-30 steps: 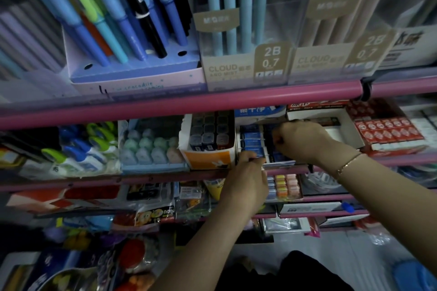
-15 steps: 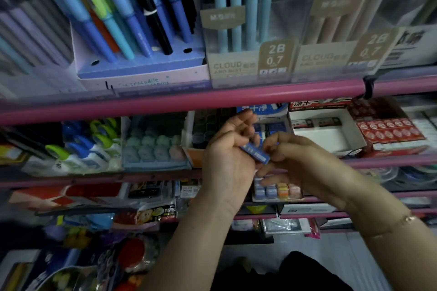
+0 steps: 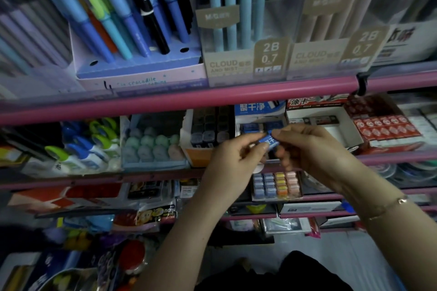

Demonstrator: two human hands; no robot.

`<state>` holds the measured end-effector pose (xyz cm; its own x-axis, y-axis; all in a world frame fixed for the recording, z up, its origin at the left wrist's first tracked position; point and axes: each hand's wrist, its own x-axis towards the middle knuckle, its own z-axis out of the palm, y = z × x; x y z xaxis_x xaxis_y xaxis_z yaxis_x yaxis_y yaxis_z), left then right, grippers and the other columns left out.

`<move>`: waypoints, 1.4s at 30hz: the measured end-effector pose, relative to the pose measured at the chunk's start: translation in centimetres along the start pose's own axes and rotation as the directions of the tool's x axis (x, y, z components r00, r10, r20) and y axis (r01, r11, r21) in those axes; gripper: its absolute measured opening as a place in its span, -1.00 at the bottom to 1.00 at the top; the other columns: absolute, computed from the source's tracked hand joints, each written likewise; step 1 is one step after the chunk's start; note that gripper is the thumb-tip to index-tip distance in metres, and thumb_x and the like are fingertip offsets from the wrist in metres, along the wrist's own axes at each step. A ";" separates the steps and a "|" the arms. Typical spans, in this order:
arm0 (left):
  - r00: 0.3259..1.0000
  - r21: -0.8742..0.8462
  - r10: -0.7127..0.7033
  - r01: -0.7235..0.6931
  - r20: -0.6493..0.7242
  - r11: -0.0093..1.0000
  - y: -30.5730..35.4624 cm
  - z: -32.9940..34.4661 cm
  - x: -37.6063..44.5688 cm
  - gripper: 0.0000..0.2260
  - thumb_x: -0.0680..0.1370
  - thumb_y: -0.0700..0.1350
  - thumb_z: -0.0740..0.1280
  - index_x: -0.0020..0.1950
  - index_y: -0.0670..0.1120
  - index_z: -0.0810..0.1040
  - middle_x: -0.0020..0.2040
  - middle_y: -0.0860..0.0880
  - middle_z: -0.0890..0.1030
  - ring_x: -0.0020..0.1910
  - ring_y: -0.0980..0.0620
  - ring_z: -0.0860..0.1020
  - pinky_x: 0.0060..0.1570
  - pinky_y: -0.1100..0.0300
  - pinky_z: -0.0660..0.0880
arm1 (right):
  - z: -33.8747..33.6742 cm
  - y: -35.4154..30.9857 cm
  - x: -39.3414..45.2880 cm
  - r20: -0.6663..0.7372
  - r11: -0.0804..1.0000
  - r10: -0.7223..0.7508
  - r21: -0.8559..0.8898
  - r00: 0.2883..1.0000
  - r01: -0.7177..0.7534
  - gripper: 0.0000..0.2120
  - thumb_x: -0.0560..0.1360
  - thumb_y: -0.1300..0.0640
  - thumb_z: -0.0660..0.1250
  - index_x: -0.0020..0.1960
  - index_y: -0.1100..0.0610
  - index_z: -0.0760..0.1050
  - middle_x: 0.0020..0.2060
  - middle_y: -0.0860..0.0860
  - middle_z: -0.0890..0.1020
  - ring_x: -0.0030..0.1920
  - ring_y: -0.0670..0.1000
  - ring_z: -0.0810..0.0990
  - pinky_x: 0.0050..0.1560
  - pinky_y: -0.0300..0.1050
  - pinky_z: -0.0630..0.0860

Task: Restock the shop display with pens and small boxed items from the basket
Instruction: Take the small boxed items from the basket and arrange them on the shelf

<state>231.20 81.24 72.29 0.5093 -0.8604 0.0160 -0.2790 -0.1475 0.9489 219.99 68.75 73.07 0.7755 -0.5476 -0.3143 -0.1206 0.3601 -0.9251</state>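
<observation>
In the head view, both hands are meeting in front of the middle shelf's pink rail (image 3: 165,173). The left hand (image 3: 234,163) and the right hand (image 3: 312,149) are each pinching 1 end of a small blue boxed item (image 3: 268,142), fingers clamped on it, left thumb and forefinger at its left end. The item is hovering just above that rail, directly in front of the open display box (image 3: 260,125) holding matching blue boxes. Above the rail, blue pens (image 3: 142,19) are standing in a lilac holder. A thin bracelet (image 3: 387,208) is circling the right wrist
</observation>
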 end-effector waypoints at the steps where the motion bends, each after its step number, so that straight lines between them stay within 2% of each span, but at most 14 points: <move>1: 1.000 0.141 0.029 -0.029 -0.001 0.990 0.2 -0.4 0.4 -0.81 0.54 -0.07 0.36 0.15 0.03 0.62 -0.21 0.14 0.63 -0.24 0.19 0.61 -0.25 0.26 0.53 | -0.2 0.1 0.4 0.004 1.000 0.008 -0.029 1.000 -0.008 -0.85 0.48 0.19 0.33 -0.24 0.23 0.54 -0.48 0.10 0.54 -0.55 0.00 0.47 -0.52 -0.22 0.46; 6: 0.953 0.679 0.214 -0.302 0.214 0.669 2.2 -1.2 3.5 -0.71 0.48 -0.04 0.41 0.18 -0.03 0.58 0.07 0.02 0.58 -0.01 0.01 0.56 -0.07 0.11 0.51 | -0.9 0.1 1.9 0.004 0.993 0.101 -0.058 0.995 -0.101 -0.81 0.52 0.17 0.31 -0.22 0.24 0.49 -0.46 0.15 0.59 -0.53 0.03 0.53 -0.52 -0.19 0.49; 8: 0.940 0.808 0.168 -0.340 0.296 0.481 2.5 -0.9 4.8 -0.76 0.50 -0.08 0.37 0.16 -0.03 0.57 0.10 -0.02 0.60 0.05 -0.08 0.56 -0.09 0.09 0.50 | -1.3 0.2 2.4 -0.069 0.955 0.079 -0.280 0.995 -0.095 -0.78 0.55 0.14 0.29 -0.21 0.24 0.49 -0.45 0.14 0.62 -0.51 0.04 0.56 -0.50 -0.19 0.51; 9: 0.938 0.855 0.130 -0.347 0.322 0.385 2.4 -0.8 5.3 -0.79 0.51 -0.12 0.35 0.14 -0.04 0.56 0.10 -0.04 0.59 0.07 -0.12 0.55 -0.12 0.10 0.46 | -1.8 0.5 2.7 -0.125 0.851 -0.011 -0.522 0.992 -0.056 -0.78 0.56 0.12 0.28 -0.19 0.23 0.52 -0.42 0.14 0.63 -0.47 0.06 0.59 -0.45 -0.17 0.52; 11: 0.930 0.898 0.044 -0.364 0.365 0.247 1.8 -0.3 6.1 -0.80 0.51 -0.21 0.33 0.13 -0.07 0.55 0.09 -0.09 0.58 0.12 -0.17 0.50 -0.19 0.11 0.36 | -2.6 1.0 3.0 -0.111 0.424 -0.309 -0.905 0.945 0.032 -0.84 0.54 0.15 0.27 -0.10 0.20 0.59 -0.27 0.18 0.66 -0.25 0.17 0.63 -0.27 -0.09 0.53; 12: 0.921 0.900 -0.001 -0.382 0.391 0.210 1.5 -0.1 6.4 -0.79 0.50 -0.24 0.32 0.12 -0.09 0.54 0.08 -0.11 0.58 0.13 -0.18 0.49 -0.19 0.11 0.34 | -2.8 1.2 2.8 -0.049 0.268 -0.404 -0.961 0.913 0.066 -0.86 0.51 0.20 0.27 -0.04 0.20 0.60 -0.18 0.21 0.65 -0.16 0.21 0.62 -0.20 -0.03 0.53; 15: 0.880 0.880 -0.086 -0.453 0.467 0.147 1.0 0.3 7.0 -0.86 0.49 -0.24 0.32 0.03 -0.10 0.53 -0.01 -0.10 0.59 0.07 -0.15 0.50 -0.18 0.15 0.31 | -2.9 2.4 2.0 0.159 0.063 -0.420 -0.977 0.893 0.203 -0.77 0.41 0.30 0.29 0.04 0.22 0.60 -0.05 0.18 0.59 -0.03 0.24 0.54 -0.11 0.06 0.53; 18: 0.848 0.858 -0.136 -0.502 0.513 0.107 1.0 0.5 7.7 -0.93 0.49 -0.23 0.32 -0.07 -0.07 0.51 -0.18 -0.05 0.51 -0.07 -0.10 0.54 -0.23 0.15 0.28 | -3.1 3.3 1.8 0.275 -0.031 -0.366 -0.958 0.889 0.284 -0.77 0.40 0.32 0.28 0.01 0.22 0.62 -0.07 0.14 0.61 0.00 0.20 0.50 -0.04 0.05 0.50; 23: 0.805 0.841 -0.251 -0.496 0.538 0.215 1.2 0.3 8.5 -0.88 0.49 -0.24 0.28 -0.17 -0.03 0.46 -0.18 -0.05 0.52 -0.13 -0.09 0.53 -0.24 0.15 0.36 | -3.3 2.4 2.3 0.254 0.076 -0.536 -0.935 0.805 0.346 -0.81 0.28 0.36 0.33 -0.12 0.26 0.63 -0.26 0.15 0.61 -0.18 0.22 0.54 -0.17 0.06 0.53; 26: 0.806 0.847 -0.282 -0.447 0.521 0.286 1.1 0.2 8.8 -0.87 0.49 -0.28 0.26 -0.13 -0.06 0.49 -0.13 -0.07 0.55 -0.14 -0.07 0.51 -0.26 0.15 0.36 | -3.7 1.8 2.8 0.302 -0.106 -0.471 -0.952 0.828 0.287 -0.70 0.27 0.18 0.33 -0.03 0.21 0.63 -0.18 0.13 0.64 -0.07 0.24 0.57 -0.03 0.11 0.46; 30: 0.868 0.861 -0.155 -0.417 0.472 0.289 0.6 1.0 8.7 -0.82 0.52 -0.27 0.24 0.11 -0.11 0.44 -0.20 -0.05 0.46 -0.24 -0.05 0.48 -0.43 0.16 0.23 | -3.8 2.8 2.6 0.397 -0.350 -0.314 -0.893 0.863 0.283 -0.74 0.34 0.06 0.35 -0.07 0.20 0.64 -0.18 0.11 0.68 0.12 0.16 0.59 0.28 0.33 0.33; 35: 0.872 0.874 -0.122 -0.449 0.474 0.186 0.2 2.6 8.0 -0.82 0.56 -0.07 0.25 0.12 -0.10 0.44 0.04 -0.10 0.58 0.01 -0.14 0.57 -0.27 0.14 0.28 | -3.8 3.5 2.0 0.370 -0.347 -0.270 -0.898 0.889 0.269 -0.55 0.44 0.01 0.06 -0.03 0.20 0.65 -0.12 0.10 0.69 0.19 0.13 0.58 0.33 0.36 0.27; 39: 0.887 0.903 -0.202 -0.376 0.416 0.209 0.4 3.4 7.8 -0.81 0.58 -0.08 0.22 0.18 -0.08 0.42 0.02 -0.09 0.57 -0.03 -0.13 0.56 -0.32 0.15 0.25 | -4.5 3.3 1.5 0.367 -0.275 -0.215 -0.912 0.905 0.305 -0.53 0.54 -0.02 0.01 0.29 0.13 0.50 0.25 0.06 0.55 0.43 0.08 0.32 0.47 0.22 0.00; 42: 0.867 0.911 -0.344 -0.248 0.361 0.330 0.7 4.0 7.8 -0.78 0.56 -0.13 0.25 0.20 -0.04 0.41 -0.13 0.02 0.49 -0.22 0.03 0.49 -0.45 0.20 0.22 | -6.4 2.3 -0.3 0.414 -0.120 -0.460 -0.906 0.786 0.407 -0.72 0.51 0.15 0.21 0.09 0.22 0.61 0.08 0.15 0.63 0.19 0.18 0.55 0.26 0.16 0.42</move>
<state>231.70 72.44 71.86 0.2440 -0.8710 -0.4264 -0.9598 -0.2798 0.0224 215.49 64.87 69.66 0.9211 -0.2836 0.2667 -0.2316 -0.9499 -0.2100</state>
